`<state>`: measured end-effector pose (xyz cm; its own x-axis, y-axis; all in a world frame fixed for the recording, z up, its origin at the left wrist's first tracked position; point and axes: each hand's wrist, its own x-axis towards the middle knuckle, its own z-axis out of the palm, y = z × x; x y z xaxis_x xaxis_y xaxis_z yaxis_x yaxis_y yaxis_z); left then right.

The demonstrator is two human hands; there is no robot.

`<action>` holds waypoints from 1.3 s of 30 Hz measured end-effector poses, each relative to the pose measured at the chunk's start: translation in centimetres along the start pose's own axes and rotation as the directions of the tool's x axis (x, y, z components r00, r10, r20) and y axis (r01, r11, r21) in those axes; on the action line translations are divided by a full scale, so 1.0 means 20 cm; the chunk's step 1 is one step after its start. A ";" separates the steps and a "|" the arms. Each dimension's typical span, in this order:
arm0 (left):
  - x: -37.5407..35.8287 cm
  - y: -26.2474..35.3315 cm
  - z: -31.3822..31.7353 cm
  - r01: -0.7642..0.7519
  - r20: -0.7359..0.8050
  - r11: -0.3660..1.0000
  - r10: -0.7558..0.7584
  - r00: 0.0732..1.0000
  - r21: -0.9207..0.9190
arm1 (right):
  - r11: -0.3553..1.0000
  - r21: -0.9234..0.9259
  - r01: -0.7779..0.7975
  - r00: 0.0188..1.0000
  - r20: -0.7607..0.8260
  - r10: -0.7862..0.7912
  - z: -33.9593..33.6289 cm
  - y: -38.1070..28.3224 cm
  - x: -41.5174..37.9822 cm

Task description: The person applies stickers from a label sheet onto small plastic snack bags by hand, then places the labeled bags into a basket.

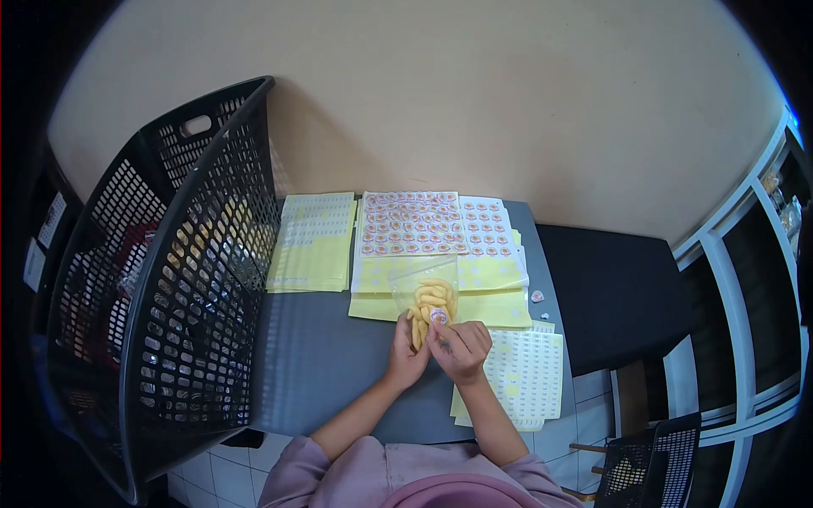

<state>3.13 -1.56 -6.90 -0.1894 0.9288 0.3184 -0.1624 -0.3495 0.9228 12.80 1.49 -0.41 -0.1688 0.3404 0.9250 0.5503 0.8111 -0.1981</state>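
Observation:
A clear plastic bag (pixel 432 294) of pale yellow, finger-shaped pieces is held just above the front edge of the sticker sheets. My left hand (pixel 407 354) grips its lower left side, with the fingers wrapped round it. On the front of the bag is a round sticker (pixel 438 316) with a coloured print. My right hand (pixel 460 349) is closed at the lower right of the bag, its thumb and fingertips against the sticker. Behind the bag lie sheets of round stickers (pixel 411 224), some parts bare yellow backing (pixel 500 307).
A tall black basket (pixel 195 178) with bagged items stands at the left. Small-label sheets (pixel 309 241) lie beside it; more (pixel 533 372) lie at the right. Two loose stickers (pixel 537 296) are near the grey table's (pixel 339 364) right edge. A black surface (pixel 614 292) adjoins it.

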 end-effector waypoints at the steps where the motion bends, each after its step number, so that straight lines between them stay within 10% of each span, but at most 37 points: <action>1: 0.00 0.01 0.00 -0.009 -0.004 1.000 0.009 1.000 0.006 | 1.000 0.003 -0.001 1.000 0.002 0.001 0.00 0.00 -0.01; 39: 0.02 0.09 -0.02 0.098 -0.094 0.985 -0.112 0.989 -0.139 | 0.948 0.067 -0.311 0.897 0.350 0.269 -0.01 0.03 -0.04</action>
<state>2.43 -1.90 -5.23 -0.2603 0.9463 0.1917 -0.3128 -0.2705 0.9105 13.49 1.62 -1.27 -0.2896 0.6906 0.6628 0.5198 0.6949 -0.4969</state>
